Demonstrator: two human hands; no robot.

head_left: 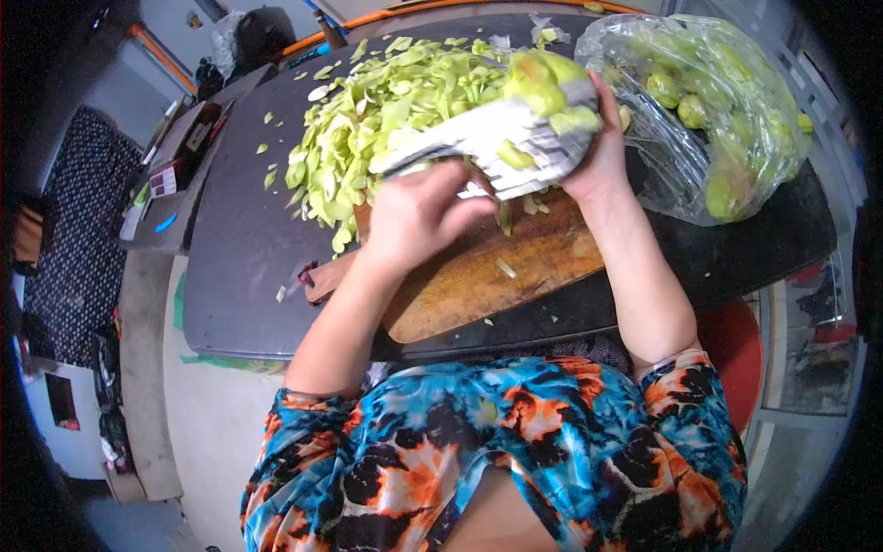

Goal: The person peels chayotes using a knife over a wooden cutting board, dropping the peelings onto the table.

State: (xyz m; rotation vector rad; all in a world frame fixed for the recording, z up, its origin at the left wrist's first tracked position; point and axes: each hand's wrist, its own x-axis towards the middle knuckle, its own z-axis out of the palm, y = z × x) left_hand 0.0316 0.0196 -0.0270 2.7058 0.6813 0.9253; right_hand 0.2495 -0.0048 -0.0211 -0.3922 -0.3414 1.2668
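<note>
Between my hands is a tilted white plate-like thing with dark stripes (543, 158), smeared by motion. Pale green fruit and cut pieces (535, 83) lie on its far right part. My right hand (600, 152) grips its right edge, with the thumb up along the side. At its near left side, my left hand (418, 213) is closed against the edge; its fingertips are partly hidden. Under the hands a wooden cutting board (492, 281) lies on the dark table. A large heap of green slices (386, 115) spreads behind and left of my left hand.
A clear plastic bag (704, 120) of green fruit stands on the table (239, 221) at the right. The board's handle (328, 279) points left, with small scraps nearby. A cluttered side bench (170, 198) runs along the left. A red stool (739, 354) is below the right edge.
</note>
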